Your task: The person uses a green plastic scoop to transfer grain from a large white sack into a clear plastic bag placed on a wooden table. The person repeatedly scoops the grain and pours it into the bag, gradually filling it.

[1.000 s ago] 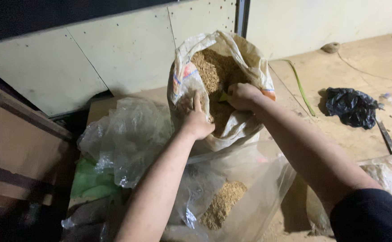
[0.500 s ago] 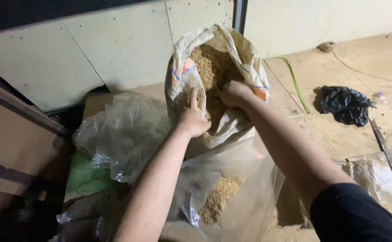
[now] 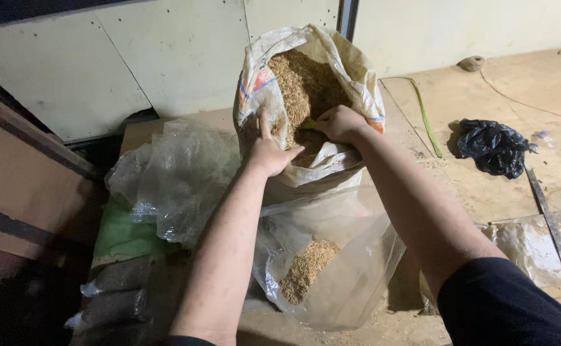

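Note:
A woven white sack point(image 3: 357, 74) with coloured stripes leans against the wall, its mouth open and full of brown husk-like grain point(image 3: 300, 80). My left hand point(image 3: 266, 150) grips the sack's near rim, thumb pointing up. Inside the mouth, my right hand point(image 3: 339, 123) is closed around a small yellow-green scoop that is mostly hidden in the grain. Below the sack lies a clear plastic bag point(image 3: 351, 269) with a small heap of the same grain point(image 3: 306, 269) in it.
More crumpled clear plastic point(image 3: 171, 179) lies to the left over something green point(image 3: 123, 234). A black plastic bag point(image 3: 492, 147) sits on the wooden floor at right, beside a green strip point(image 3: 425, 115). Another clear bag point(image 3: 537, 243) lies at the right edge.
My right hand has dug lower into the grain near the sack's front rim. The left hand keeps its grip on the rim. The view shifted slightly.

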